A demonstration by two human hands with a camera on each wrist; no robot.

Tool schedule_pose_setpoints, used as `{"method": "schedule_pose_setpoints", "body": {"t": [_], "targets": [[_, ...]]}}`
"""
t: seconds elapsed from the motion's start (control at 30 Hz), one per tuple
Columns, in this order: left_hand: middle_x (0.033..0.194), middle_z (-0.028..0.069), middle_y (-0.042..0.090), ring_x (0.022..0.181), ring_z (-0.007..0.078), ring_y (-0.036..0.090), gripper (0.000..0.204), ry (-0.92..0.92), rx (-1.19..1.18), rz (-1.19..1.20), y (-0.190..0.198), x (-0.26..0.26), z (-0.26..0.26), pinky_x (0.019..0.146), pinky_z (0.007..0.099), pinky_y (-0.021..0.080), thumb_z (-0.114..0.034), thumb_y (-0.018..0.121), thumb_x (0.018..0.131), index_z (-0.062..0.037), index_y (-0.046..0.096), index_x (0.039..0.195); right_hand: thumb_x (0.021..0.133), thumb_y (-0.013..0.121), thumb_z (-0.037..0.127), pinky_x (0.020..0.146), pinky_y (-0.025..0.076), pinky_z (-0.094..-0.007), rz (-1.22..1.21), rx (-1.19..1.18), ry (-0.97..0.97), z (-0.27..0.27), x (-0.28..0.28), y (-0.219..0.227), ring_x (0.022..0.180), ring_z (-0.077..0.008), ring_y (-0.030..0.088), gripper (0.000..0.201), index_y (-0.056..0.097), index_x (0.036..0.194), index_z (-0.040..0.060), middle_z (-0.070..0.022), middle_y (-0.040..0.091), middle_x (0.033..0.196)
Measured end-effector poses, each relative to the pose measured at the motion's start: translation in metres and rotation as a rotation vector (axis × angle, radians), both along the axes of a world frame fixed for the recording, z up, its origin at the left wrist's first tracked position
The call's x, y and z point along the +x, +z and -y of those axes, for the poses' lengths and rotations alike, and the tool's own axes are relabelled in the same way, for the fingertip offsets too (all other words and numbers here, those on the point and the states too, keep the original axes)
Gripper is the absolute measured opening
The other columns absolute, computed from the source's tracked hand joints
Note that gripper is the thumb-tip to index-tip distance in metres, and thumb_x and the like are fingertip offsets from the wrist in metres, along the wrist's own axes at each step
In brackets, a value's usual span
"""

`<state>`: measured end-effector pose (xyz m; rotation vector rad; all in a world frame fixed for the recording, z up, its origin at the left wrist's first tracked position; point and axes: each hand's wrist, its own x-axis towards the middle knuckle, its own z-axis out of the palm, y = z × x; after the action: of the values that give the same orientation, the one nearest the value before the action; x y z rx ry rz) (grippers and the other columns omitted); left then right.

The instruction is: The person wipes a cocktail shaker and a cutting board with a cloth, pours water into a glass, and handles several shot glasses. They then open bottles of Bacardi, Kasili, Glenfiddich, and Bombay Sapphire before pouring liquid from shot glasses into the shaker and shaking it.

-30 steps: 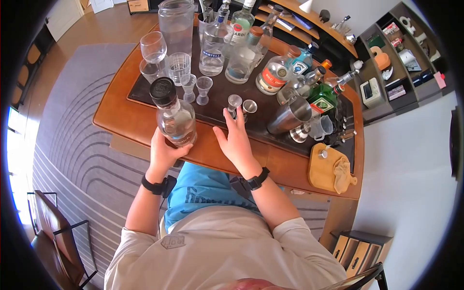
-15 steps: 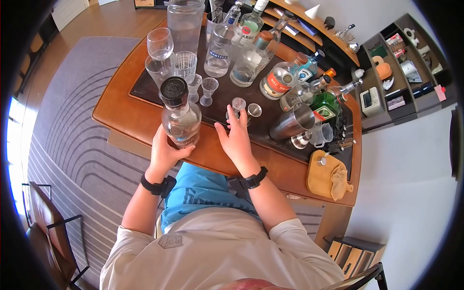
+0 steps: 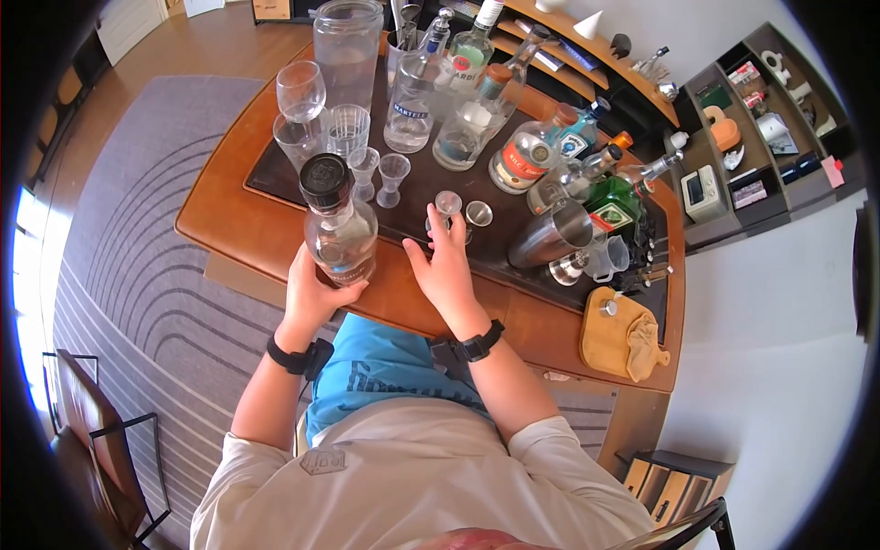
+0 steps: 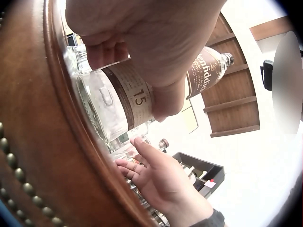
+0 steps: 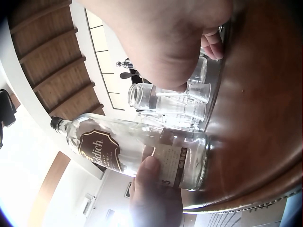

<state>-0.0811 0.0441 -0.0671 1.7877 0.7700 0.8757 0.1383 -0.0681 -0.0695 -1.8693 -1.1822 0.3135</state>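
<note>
My left hand (image 3: 310, 291) grips a clear whisky bottle (image 3: 341, 236) low on its body, thumb around the front. The bottle stands upright near the table's front edge, its black cap (image 3: 325, 179) on. In the left wrist view its brown and cream label (image 4: 137, 97) shows a 15. My right hand (image 3: 446, 275) lies over the table to the right of the bottle, fingers mostly straight. Its fingertips overlap a small clear-looking cup (image 3: 448, 201) in the head view. Beside that cup stands a small metal jigger (image 3: 478, 214).
Hourglass-shaped shot glasses (image 3: 393, 176), a tumbler (image 3: 348, 128) and a wine glass (image 3: 301, 90) stand behind the bottle. Several liquor bottles (image 3: 521, 158) line the back. A steel shaker tin (image 3: 552, 236) and a wooden board (image 3: 600, 341) with a cloth (image 3: 644, 346) are at right.
The head view has shifted slightly. My left hand keeps its grip on the whisky bottle, and my right hand stays by the small cups with almost no movement.
</note>
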Motion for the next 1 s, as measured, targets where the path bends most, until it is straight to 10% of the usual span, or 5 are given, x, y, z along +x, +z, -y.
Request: {"method": "schedule_pose_setpoints", "body": {"t": [0.17, 0.23, 0.47, 0.53, 1.0], "targets": [[0.122, 0.0139, 0.072, 0.115, 0.0292, 0.070, 0.073, 0.003, 0.001, 0.017, 0.005, 0.001, 0.002, 0.102, 0.0395, 0.053, -0.017, 0.093, 0.066, -0.0027, 0.062, 0.131, 0.099, 0.076, 0.025, 0.112, 0.048, -0.0477, 0.019, 0.014, 0.003, 0.001, -0.002, 0.001, 0.133, -0.0496, 0.055, 0.073, 0.043, 0.160, 0.0023, -0.0353, 0.029, 0.163], [0.121, 0.0138, 0.072, 0.115, 0.0292, 0.070, 0.073, 0.006, 0.011, 0.026, 0.002, 0.002, 0.002, 0.102, 0.0396, 0.053, -0.017, 0.093, 0.066, -0.0027, 0.062, 0.131, 0.097, 0.079, 0.019, 0.098, 0.056, -0.0388, 0.122, 0.069, -0.015, 0.001, -0.002, 0.000, 0.116, -0.0317, 0.064, 0.073, 0.045, 0.160, 0.0052, -0.0214, 0.035, 0.162], [0.120, 0.0144, 0.072, 0.114, 0.0297, 0.071, 0.071, 0.017, 0.017, 0.043, 0.000, 0.002, 0.001, 0.101, 0.0399, 0.053, -0.017, 0.094, 0.065, -0.0023, 0.063, 0.128, 0.098, 0.078, 0.019, 0.100, 0.056, -0.0387, 0.091, 0.067, 0.008, 0.009, -0.008, 0.017, 0.121, -0.0305, 0.063, 0.071, 0.046, 0.160, 0.0061, -0.0206, 0.035, 0.164], [0.119, 0.0146, 0.072, 0.113, 0.0299, 0.071, 0.071, 0.018, 0.010, 0.040, 0.000, 0.002, 0.002, 0.100, 0.0399, 0.054, -0.017, 0.094, 0.065, -0.0021, 0.063, 0.128, 0.098, 0.077, 0.024, 0.110, 0.051, -0.0471, 0.048, 0.067, 0.049, 0.012, -0.009, 0.025, 0.130, -0.0462, 0.058, 0.071, 0.046, 0.159, 0.0042, -0.0296, 0.032, 0.164], [0.121, 0.0114, 0.073, 0.111, 0.0217, 0.072, 0.071, -0.007, -0.013, 0.089, 0.004, 0.004, 0.007, 0.099, 0.0364, 0.057, -0.010, 0.093, 0.069, 0.0002, 0.060, 0.132, 0.096, 0.080, 0.020, 0.093, 0.056, -0.0412, 0.044, 0.184, 0.031, 0.045, -0.001, 0.089, 0.111, -0.0346, 0.064, 0.068, 0.051, 0.154, 0.0031, -0.0250, 0.042, 0.155]]}}
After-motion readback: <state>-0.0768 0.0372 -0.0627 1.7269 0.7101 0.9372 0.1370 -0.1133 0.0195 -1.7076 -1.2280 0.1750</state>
